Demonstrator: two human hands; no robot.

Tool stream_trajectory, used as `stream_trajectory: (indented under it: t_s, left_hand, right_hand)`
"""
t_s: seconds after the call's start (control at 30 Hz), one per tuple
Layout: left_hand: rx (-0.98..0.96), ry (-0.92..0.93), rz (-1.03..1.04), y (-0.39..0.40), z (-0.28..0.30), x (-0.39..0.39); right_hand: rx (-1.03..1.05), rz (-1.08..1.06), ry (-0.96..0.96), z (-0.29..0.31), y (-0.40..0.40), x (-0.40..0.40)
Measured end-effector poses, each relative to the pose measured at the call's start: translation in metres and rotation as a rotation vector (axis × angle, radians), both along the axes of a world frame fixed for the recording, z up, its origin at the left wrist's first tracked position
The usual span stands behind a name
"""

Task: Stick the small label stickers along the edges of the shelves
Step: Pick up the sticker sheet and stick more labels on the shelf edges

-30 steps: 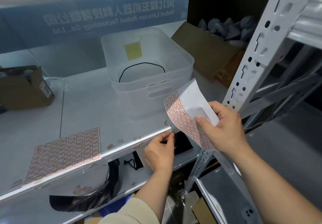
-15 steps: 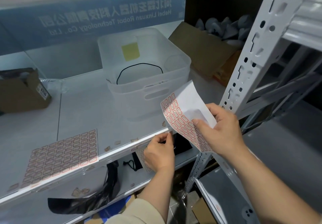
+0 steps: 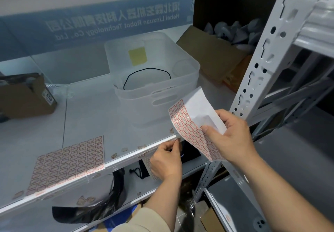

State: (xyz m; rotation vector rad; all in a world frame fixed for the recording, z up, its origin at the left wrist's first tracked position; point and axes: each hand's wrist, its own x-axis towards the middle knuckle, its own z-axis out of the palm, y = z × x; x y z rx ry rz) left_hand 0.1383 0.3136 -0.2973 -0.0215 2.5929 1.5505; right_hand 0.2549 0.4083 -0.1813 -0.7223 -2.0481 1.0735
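One sticker (image 3: 179, 140) pinched in left grip (image 3: 167, 159) at shelf edge (image 3: 126, 158), right grip (image 3: 231, 137) clasping label sheet (image 3: 191, 123)

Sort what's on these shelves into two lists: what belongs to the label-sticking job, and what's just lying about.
Belongs to the job:
- left hand pressing at the shelf edge
- right hand holding a sticker sheet
- second sticker sheet lying on the shelf
- stuck labels along the edge

Just lying about:
- clear plastic bins
- small cardboard box
- open cardboard box
- black bag below
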Motion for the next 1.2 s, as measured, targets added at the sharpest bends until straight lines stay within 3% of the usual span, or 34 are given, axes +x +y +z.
stream_trajectory:
  t_s: [0.2,0.6,0.7,0.83,0.9,0.97,1.2]
  left_hand:
    - [0.103,-0.04,-0.017,-0.008,0.007,0.0]
    - [0.495,0.153,-0.158,-0.05,0.048,-0.024]
    - [0.472,0.125,-0.275,-0.067,0.078,-0.045]
    - [0.355,-0.102,-0.539,-0.094,0.113,-0.075]
    - [0.407,-0.217,-0.691,-0.11,0.127,-0.082]
    - [0.421,-0.192,-0.767,-0.129,0.139,-0.088]
    - [0.449,0.036,-0.592,-0.176,0.152,-0.106]
  right_hand:
    - [-0.01,0.009,-0.013,0.002,-0.001,0.0]
    - [-0.12,0.111,-0.084,0.016,-0.014,-0.008]
    - [-0.223,0.225,-0.078,0.025,-0.02,-0.009]
    - [-0.318,0.378,-0.068,0.036,-0.032,-0.016]
    - [-0.333,0.414,-0.061,0.04,-0.038,-0.021]
    - [-0.331,0.448,-0.073,0.044,-0.046,-0.028]
    - [-0.321,0.417,-0.147,0.049,-0.063,-0.048]
